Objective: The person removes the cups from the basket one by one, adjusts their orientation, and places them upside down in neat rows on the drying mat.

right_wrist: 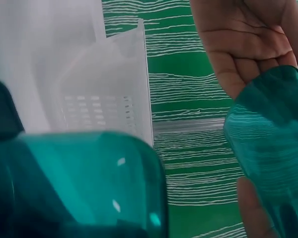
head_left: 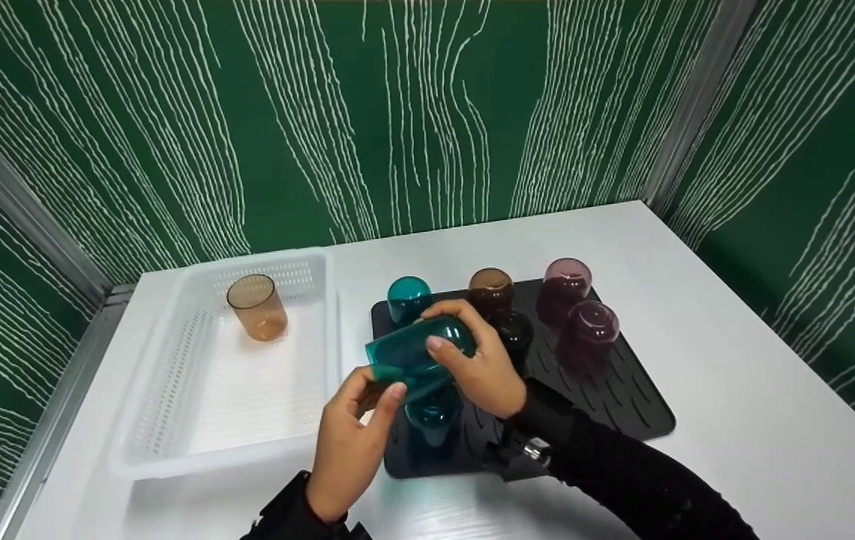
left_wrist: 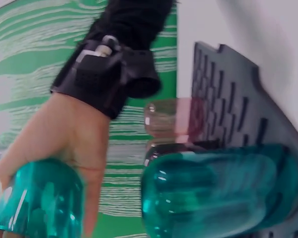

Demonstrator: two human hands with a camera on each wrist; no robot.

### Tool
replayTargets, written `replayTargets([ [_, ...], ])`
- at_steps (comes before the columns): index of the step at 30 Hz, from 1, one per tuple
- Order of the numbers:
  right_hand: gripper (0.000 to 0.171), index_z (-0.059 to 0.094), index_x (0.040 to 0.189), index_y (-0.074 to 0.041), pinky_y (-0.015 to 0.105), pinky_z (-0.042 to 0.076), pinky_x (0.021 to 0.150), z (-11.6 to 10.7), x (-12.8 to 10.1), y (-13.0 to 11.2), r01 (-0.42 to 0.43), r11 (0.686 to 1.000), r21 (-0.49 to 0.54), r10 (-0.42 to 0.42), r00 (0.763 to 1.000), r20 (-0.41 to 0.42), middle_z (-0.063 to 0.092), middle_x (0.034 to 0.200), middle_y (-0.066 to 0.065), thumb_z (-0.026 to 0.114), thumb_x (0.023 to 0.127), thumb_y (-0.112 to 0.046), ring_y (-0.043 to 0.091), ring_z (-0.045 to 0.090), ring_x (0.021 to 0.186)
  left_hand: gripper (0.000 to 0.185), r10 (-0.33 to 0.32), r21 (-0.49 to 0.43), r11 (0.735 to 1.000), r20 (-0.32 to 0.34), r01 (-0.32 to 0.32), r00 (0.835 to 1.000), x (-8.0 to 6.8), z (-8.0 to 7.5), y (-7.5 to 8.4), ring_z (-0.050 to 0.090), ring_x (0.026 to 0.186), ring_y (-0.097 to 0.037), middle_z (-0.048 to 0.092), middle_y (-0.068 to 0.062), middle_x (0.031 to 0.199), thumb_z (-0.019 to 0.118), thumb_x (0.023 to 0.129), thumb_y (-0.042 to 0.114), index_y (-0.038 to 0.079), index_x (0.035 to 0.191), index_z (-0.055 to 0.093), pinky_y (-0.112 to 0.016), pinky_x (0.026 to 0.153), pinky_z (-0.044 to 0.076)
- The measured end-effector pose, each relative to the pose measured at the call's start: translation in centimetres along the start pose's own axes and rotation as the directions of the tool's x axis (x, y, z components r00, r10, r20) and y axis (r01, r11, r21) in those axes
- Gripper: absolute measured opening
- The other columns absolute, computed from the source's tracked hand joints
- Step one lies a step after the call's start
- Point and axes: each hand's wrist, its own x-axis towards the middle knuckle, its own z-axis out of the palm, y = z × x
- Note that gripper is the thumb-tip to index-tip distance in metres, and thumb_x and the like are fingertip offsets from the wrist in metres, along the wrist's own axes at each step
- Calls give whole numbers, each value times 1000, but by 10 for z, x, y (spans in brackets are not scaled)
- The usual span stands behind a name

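A teal glass tumbler point(head_left: 427, 349) is held tilted over the front left of a black drying mat point(head_left: 630, 409), its mouth toward the lower left. My right hand point(head_left: 484, 364) grips it near the rounded base, thumb on the near side. At the rim, my left hand point(head_left: 352, 439) holds it between fingers and thumb; the fingertips show through the teal glass. Directly below, another teal tumbler point(head_left: 433, 409) stands upside down on the mat. In the right wrist view, the held tumbler point(right_wrist: 270, 144) is beside an open palm at the right.
Left of the mat is a white perforated basket point(head_left: 334, 322) with an amber tumbler point(head_left: 259, 311) upright inside. Upside down on the mat stand a teal tumbler point(head_left: 407, 296), a brown one point(head_left: 491, 285), a dark one point(head_left: 515, 330) and two purple tumblers point(head_left: 567, 289). Green patterned panels surround the white table.
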Motion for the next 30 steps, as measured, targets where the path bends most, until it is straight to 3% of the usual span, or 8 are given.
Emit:
replayTargets([
  [3,29,42,113,3,37,49,75,-9,-7,-15,47,998,-36,-46,999,25,47,111,17,50,86,-2,26,53,91,33,74,131,988,34,-78,997,-3,3,-8,50,103,-10,51,2,114,54,88,29,12,116,49,-32,86,43],
  [7,31,43,112,7,37,51,69,-24,-14,-32,84,988,-131,-82,996,23,48,108,20,52,82,5,26,56,86,51,127,319,935,107,-155,986,-7,5,-22,37,119,-14,35,0,133,55,87,30,14,132,36,-37,95,36],
  [11,32,48,108,6,32,50,67,-43,-19,-41,89,962,-257,-100,995,-28,51,103,19,56,77,3,22,55,84,74,78,480,863,183,-158,980,-13,6,-34,21,130,-18,15,-4,145,60,84,32,13,141,18,-41,100,29],
  [14,35,51,106,6,26,48,71,-56,-23,-42,121,925,-360,-147,988,-45,52,102,18,59,73,2,22,52,86,86,30,562,812,232,-159,972,-18,7,-41,13,133,-21,6,-7,148,63,80,37,10,143,9,-43,101,26],
  [17,36,53,105,4,22,45,74,-67,-28,-38,167,867,-469,-197,980,-15,52,102,16,62,71,0,21,50,89,94,-36,615,776,267,-142,963,-23,8,-47,6,134,-25,-1,-8,148,63,78,43,7,143,5,-45,102,23],
  [22,34,56,105,-7,20,46,73,-84,-39,-18,185,731,-657,-184,980,72,51,104,0,66,73,-11,10,49,91,100,-154,671,737,286,-83,946,-26,11,-58,2,134,-29,-6,-9,148,64,75,47,4,142,4,-48,101,21],
  [25,33,57,104,-13,19,46,70,-89,-45,-7,175,641,-747,-149,984,102,49,103,-7,66,74,-21,4,48,88,97,-202,687,723,298,-63,933,-25,10,-67,1,134,-32,-5,-12,148,66,75,43,0,141,8,-48,102,20],
  [30,32,57,102,-16,23,42,70,-90,-51,7,200,505,-839,-149,978,143,49,99,-6,64,73,-29,5,47,84,93,-266,724,687,331,-63,905,-21,8,-83,4,133,-35,4,-19,146,66,75,43,-6,138,18,-47,103,19],
])
